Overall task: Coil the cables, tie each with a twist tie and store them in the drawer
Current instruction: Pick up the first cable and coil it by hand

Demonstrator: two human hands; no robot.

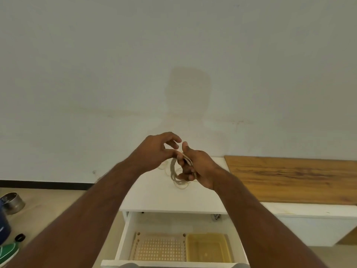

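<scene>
A pale beige cable coil [174,174] hangs in the air above the white cabinet top [154,196]. My right hand [197,169] is closed around the coil's right side, fingers curled through the loops. My left hand [157,149] hovers just left of it, fingers spread, its fingertips near the top of the coil where a pale strand crosses; I cannot tell whether it pinches anything. A loose length of cable [163,167] lies on the cabinet top behind the coil. Below, the white drawer [123,242] stands pulled out.
Inside the drawer sit a perforated beige basket [160,248] and a yellow plastic tub [208,247]. A wooden board [289,178] lies on a low white bench at the right. On the floor at left are a metal tin [12,203] and a green shoe [8,252].
</scene>
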